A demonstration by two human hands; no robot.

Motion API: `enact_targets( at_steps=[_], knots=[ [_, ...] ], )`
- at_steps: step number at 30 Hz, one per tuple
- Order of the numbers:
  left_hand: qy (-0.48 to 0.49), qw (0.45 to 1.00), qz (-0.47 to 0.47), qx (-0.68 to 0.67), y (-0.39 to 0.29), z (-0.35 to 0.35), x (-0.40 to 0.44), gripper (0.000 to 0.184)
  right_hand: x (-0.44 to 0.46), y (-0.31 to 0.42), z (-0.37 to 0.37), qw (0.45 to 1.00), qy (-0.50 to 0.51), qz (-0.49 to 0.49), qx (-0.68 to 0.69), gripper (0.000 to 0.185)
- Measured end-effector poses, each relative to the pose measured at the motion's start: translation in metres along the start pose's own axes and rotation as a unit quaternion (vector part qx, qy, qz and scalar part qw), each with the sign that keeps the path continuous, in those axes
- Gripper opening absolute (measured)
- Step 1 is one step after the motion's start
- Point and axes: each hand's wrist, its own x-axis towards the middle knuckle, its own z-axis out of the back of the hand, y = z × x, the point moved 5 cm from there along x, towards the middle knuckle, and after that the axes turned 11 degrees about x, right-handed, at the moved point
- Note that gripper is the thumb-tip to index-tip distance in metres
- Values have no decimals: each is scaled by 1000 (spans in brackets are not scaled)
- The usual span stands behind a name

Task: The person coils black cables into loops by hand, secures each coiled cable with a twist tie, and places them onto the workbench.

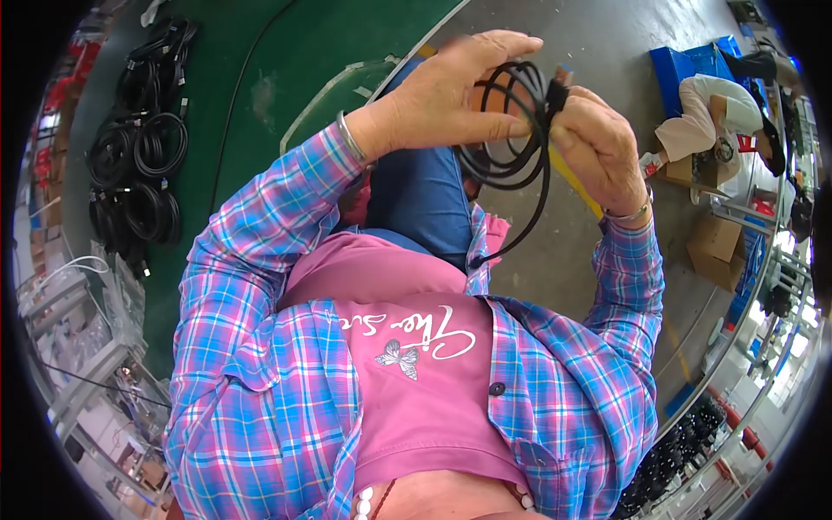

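A coil of thin black cable (511, 185) hangs in front of me between my two hands. My right hand (598, 143) is closed on the gathered side of the coil, next to a small connector end (562, 76). Around the other side of the loops is my left hand (451, 100), its fingers stretched out and its thumb lying across the loops, the tip touching the cable. One cable tail drops from the coil to a dark end (478, 263) by my shirt. My right fingertips and part of the connector are hidden.
Several black cable coils (160, 143) lie on the green surface (277, 52) at left, near a loose black cable (230, 108). Clear plastic bags (121, 299) are below. At right are a bent-over co-worker (706, 113), blue bins (672, 78) and a cardboard box (718, 247).
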Motion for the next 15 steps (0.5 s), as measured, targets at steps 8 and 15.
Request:
enact_targets(
  at_steps=[8, 15],
  knots=[
    [84, 975, 172, -114, 30, -12, -10, 24, -7, -19, -8, 994, -15, -106, 22, 7],
    [-70, 978, -58, 188, -16, -11, -19, 26, -24, -80, -17, 808, -60, -340, 476, 27]
  ],
)
